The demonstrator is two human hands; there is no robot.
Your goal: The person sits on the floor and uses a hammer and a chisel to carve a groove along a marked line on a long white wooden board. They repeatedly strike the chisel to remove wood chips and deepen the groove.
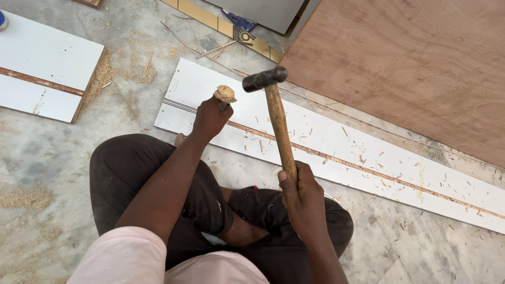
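The left hand (209,118) gripped a wooden-handled chisel (225,95) upright on the long white board (326,142) lying on the sawdust-strewn floor (47,158), while the right hand (302,192) clenched a hammer (274,113), head raised just beside the chisel's battered top, plywood sheet (410,63) beyond.

Grey stone floor (47,173) strewn with sawdust (23,197); a brown plywood sheet (410,63) lay at upper right.

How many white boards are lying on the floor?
2: one long white board under the chisel and hammer, another white board at upper left. More may lie out of view.
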